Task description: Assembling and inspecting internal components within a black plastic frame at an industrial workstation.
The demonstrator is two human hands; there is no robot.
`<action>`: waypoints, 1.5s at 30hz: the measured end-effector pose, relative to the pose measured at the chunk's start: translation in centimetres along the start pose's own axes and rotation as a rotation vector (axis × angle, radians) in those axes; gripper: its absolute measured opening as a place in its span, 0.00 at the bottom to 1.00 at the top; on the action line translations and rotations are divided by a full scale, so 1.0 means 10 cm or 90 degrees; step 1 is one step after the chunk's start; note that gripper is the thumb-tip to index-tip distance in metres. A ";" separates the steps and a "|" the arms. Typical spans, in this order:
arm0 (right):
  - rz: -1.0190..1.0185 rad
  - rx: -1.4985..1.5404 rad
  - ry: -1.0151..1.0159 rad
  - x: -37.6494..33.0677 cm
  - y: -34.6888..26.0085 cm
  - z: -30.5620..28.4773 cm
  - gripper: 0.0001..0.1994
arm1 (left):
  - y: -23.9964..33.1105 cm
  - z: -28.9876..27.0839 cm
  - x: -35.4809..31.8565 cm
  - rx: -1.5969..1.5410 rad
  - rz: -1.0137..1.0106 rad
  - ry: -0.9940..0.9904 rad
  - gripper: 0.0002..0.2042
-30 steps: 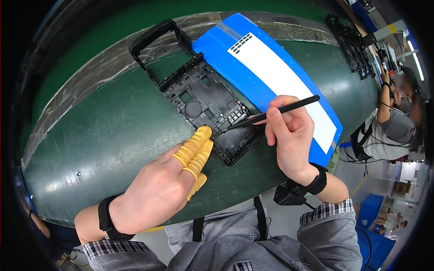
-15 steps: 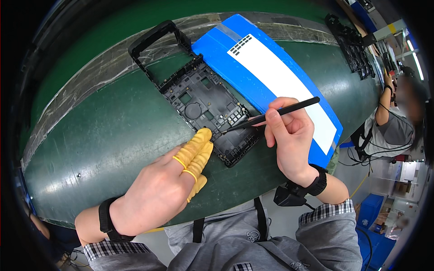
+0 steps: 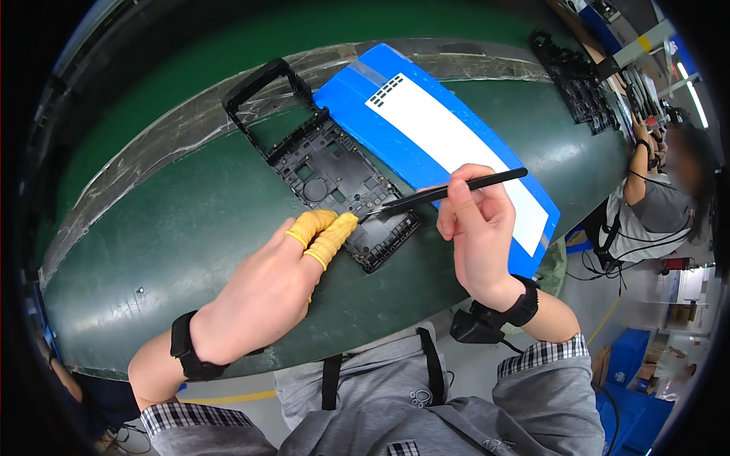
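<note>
A black plastic housing (image 3: 351, 176) with a rectangular loop frame at its far end lies slantwise on the green table. My left hand (image 3: 255, 304), with yellow finger cots on several fingers, grips the housing's near left edge; part of the grip is hidden beneath the hand. Black tweezers (image 3: 426, 197) are pinched in my right hand (image 3: 484, 243). Their tips point left and down over the near part of the housing, close to my left fingertip. Whether anything sits between the tips is too small to tell.
Right of the housing lies a blue board (image 3: 356, 95) bearing a white sheet (image 3: 460, 152) with rows of small dark pieces at its far end. More black plastic parts (image 3: 574, 83) lie at the far right. Another person (image 3: 658, 190) works beyond the table's right end.
My left fingers have shifted, one fingertip now reaching farther over the housing beside the tweezer tips. The tweezers stay in my right hand. The whole view has shifted slightly.
</note>
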State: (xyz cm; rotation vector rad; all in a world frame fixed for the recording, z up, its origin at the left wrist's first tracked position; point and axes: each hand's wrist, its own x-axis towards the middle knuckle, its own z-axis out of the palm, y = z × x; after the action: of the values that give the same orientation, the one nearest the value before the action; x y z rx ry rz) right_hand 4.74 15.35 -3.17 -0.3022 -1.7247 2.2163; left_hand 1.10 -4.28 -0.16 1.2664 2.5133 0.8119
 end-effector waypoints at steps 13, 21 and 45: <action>-0.160 -0.044 0.070 0.41 -0.41 -1.12 0.06 | 0.29 0.04 0.14 0.011 -0.012 0.179 0.10; -0.063 -0.031 0.047 0.19 -0.16 -1.16 0.05 | 0.38 0.28 0.16 0.265 -0.025 0.092 0.07; -0.054 0.058 0.087 0.48 -0.43 -1.09 0.06 | 0.04 -0.11 -1.25 0.261 -0.329 0.373 0.42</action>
State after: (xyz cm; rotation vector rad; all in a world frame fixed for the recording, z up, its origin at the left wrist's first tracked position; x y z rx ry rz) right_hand 4.69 27.91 -1.62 -0.3441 -1.5324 2.1525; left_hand 8.51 -14.44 0.31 0.4163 3.3882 0.6158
